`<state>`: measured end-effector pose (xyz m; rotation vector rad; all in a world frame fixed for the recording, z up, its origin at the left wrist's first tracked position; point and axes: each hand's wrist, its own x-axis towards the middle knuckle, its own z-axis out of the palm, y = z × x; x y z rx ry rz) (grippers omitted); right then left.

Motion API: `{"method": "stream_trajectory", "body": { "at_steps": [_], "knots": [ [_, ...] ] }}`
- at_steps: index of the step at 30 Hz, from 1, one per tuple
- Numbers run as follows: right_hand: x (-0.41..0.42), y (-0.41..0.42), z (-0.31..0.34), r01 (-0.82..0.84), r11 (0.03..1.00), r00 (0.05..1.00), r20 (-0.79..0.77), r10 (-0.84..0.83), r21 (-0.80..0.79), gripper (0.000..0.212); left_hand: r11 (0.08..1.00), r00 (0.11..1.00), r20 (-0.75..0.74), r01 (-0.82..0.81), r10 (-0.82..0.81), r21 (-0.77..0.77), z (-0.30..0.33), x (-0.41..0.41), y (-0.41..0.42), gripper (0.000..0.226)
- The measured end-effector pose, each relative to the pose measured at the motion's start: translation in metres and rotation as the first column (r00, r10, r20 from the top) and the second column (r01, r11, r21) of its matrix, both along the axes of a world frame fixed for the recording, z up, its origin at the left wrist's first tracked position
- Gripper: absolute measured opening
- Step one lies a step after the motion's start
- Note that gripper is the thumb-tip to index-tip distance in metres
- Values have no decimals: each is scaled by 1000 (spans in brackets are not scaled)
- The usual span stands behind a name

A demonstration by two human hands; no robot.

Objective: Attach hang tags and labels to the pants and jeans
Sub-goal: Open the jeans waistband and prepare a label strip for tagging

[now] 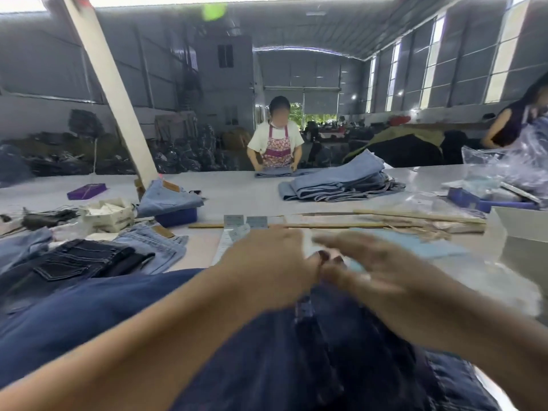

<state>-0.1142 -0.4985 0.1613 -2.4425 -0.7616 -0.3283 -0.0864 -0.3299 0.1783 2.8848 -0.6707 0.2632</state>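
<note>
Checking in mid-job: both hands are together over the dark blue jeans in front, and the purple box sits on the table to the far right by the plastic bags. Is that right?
Not quite. The head view shows the purple box on the far left of the table, not on the right by the plastic bags. The rest holds: the left hand and right hand meet over the dark blue jeans.

Dark navy jeans [103, 307] lie spread flat across the near table, with pale, blurred paper tags [237, 232], possibly labels, just beyond.
</note>
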Motion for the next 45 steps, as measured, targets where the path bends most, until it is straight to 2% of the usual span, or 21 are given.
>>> {"method": "stream_trajectory", "body": {
  "at_steps": [2, 4, 6, 9, 11, 13, 15, 17, 19, 21, 22, 24, 26, 29, 33, 35, 37, 38, 40, 42, 45],
  "knots": [
    [12, 5, -25, 2, 963, 1000, -1, -2, -271, 50, 979, 974, -141, -160, 178, 130, -32, 18, 22, 48],
    [21, 7, -43, 56, 896, 998, 56, -35, -441, 64, 974, 936, -266, -217, 228, 71, -63, 27, 34, 68],
    [28, 6, -40, 53, 896, 999, 21, -49, -442, 66, 981, 932, -305, -185, 196, 66, -77, 34, 37, 76],
    [40, 12, -13, -5, 890, 988, -138, -65, -456, 60, 981, 916, -353, -169, 191, 94, -67, 43, 37, 80],
    [55, 21, 7, -11, 851, 971, -209, -117, -525, 62, 981, 896, -404, -146, 185, 126, -56, 51, 38, 80],
    [74, 37, 22, -13, 798, 956, -241, -166, -603, 53, 985, 867, -474, -94, 151, 142, -54, 59, 36, 77],
    [97, 57, 29, -9, 755, 959, -221, -180, -656, 37, 989, 838, -529, -84, 136, 122, -58, 62, 29, 81],
    [122, 81, 29, 31, 707, 973, -142, -184, -706, 32, 986, 810, -564, -104, 160, 130, -59, 67, 22, 93],
    [145, 104, 22, 109, 688, 976, -54, -210, -718, 29, 990, 788, -600, -113, 141, 85, -56, 87, 23, 84],
    [167, 121, 11, 195, 700, 971, 31, -239, -687, 14, 987, 848, -505, -148, 162, 67, -51, 117, 41, 65],
    [178, 126, 5, 234, 717, 965, 66, -255, -656, 7, 969, 886, -396, -201, 241, 140, -51, 134, 53, 62],
    [198, 130, -7, 274, 758, 954, 66, -293, -592, 9, 874, 894, -195, -314, 404, 371, -57, 165, 79, 69],
    [217, 125, -19, 281, 777, 940, -1, -341, -563, 12, 798, 875, -132, -350, 465, 490, -64, 192, 96, 70],
    [239, 113, -42, 291, 761, 907, -85, -412, -580, 6, 775, 899, -84, -318, 429, 546, -71, 225, 109, 55],
    [252, 103, -88, 218, 703, 859, -209, -468, -677, 21, 797, 897, -127, -302, 423, 523, -127, 248, 114, 44],
    [253, 103, -107, 134, 672, 803, -317, -505, -729, 39, 810, 850, -246, -299, 467, 505, -173, 246, 111, 50],
    [251, 106, -119, 29, 647, 759, -404, -510, -762, 57, 829, 763, -397, -312, 509, 463, -205, 247, 112, 64],
    [250, 108, -123, -42, 623, 756, -432, -491, -781, 59, 837, 724, -452, -327, 520, 439, -211, 249, 114, 70],
    [248, 112, -129, -166, 567, 772, -464, -434, -807, 51, 841, 731, -446, -337, 517, 423, -214, 256, 121, 71],
    [248, 113, -134, -190, 553, 765, -476, -435, -811, 63, 830, 758, -396, -337, 519, 444, -215, 259, 127, 67],
    [248, 113, -136, -162, 549, 754, -462, -467, -820, 83, 841, 736, -437, -340, 517, 421, -216, 257, 127, 69]
  ]
}}
